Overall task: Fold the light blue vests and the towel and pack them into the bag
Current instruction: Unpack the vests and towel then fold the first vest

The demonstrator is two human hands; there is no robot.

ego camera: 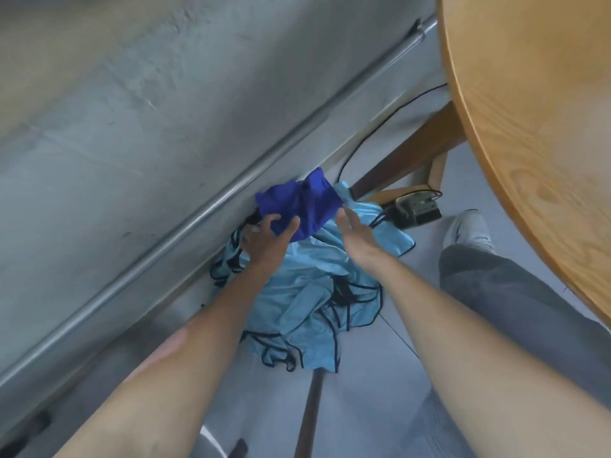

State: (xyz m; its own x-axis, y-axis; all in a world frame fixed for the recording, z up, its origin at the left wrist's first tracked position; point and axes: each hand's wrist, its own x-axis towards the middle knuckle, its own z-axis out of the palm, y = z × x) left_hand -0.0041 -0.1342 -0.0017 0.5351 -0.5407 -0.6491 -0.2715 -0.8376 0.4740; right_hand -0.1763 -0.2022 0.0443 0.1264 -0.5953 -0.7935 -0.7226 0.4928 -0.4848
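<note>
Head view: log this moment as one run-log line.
left hand: grips dark blue cloth | right hand: open, reaching beside it | light blue vests: unfolded heap on floor | bag: unseen

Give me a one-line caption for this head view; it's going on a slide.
Left hand grips the dark blue towel above a heap of light blue vests; right hand reaches in, open.
</note>
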